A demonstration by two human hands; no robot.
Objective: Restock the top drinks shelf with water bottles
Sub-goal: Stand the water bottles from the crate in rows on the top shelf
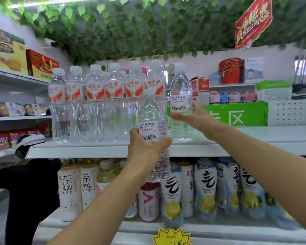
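Clear plastic water bottle with a blue-and-white label (pixel 153 137), clamped in the left hand (pixel 145 147) below the white top shelf's (pixel 113 150) edge, could clip that lip or topple the matching bottle (pixel 181 110) the right hand (pixel 193 117) grips standing on it.

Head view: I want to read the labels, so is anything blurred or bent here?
Head view: the red sign and lower-right bottles smear with blur; the shelf edge bows from the wide lens; the held bottle label is fairly sharp.
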